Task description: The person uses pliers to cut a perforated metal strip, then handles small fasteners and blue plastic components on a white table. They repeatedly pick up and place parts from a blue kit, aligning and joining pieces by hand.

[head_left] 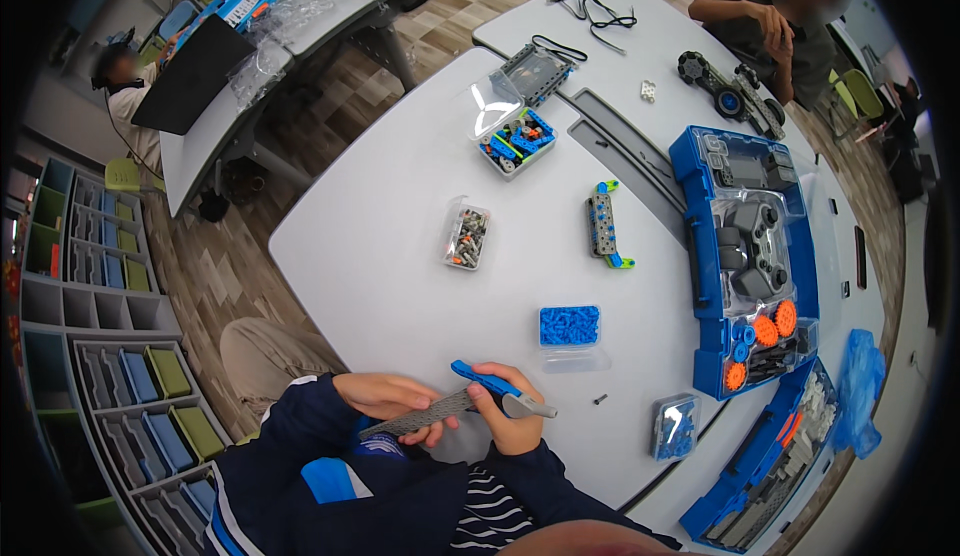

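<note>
Centrally, at the near edge of the white table (380,266), a grey perforated beam (425,416) lies between the two hands, its long axis slanting from lower left up towards the right hand (512,431). The left hand (385,394) is folded about the beam's middle stretch, some fingertips showing below it; the right hand's fingers and thumb are wrapped around a blue-and-grey hand tool (520,405). Beam and tool run at an angle to each other: the beam's outer end reaches the right hand, the nearer one to that end, while the tool's grey tip points right, away from the beam. Whether the two touch cannot be told.

Just beyond the hands stands an open box of blue pins (570,326); to its right, towards the table's right edge, are a loose dark pin (600,399) and a closed clear box (675,428). Farther out lie a box of grey and orange pins (467,237), a green-ended grey assembly (602,224) and, near the far corner, a box of mixed parts (518,146). A blue case (706,266) lies along the right edge.
</note>
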### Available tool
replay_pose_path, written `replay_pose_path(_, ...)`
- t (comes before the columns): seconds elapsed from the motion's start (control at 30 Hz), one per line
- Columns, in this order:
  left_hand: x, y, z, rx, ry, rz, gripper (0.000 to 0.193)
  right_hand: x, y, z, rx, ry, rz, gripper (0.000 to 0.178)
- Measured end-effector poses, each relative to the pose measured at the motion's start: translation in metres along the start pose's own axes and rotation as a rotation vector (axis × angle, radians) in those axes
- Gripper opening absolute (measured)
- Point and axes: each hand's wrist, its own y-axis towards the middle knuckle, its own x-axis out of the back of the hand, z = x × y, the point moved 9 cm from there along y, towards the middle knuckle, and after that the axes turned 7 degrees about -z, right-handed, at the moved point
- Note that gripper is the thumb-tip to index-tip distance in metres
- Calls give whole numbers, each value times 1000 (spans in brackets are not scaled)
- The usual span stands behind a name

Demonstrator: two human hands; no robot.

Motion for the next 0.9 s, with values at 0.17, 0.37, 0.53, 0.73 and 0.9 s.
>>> replay_pose_path(0.17,5,-10,-5,22,32,-24,53,1,-1,-1,-10,48,9,26)
replay_pose_path(0.37,0,-14,-10,-34,57,-82,53,0,-1,0,-35,95,25,29)
replay_pose_path(0.53,-9,-10,-14,-151,119,-227,51,1,0,3,-4,93,9,32)
replay_pose_path(0.73,-23,-24,-20,-329,312,-562,52,0,-2,0,-3,211,36,35)
replay_pose_path(0.9,-35,-25,-20,-416,457,-680,50,2,-4,6,86,195,28,35)
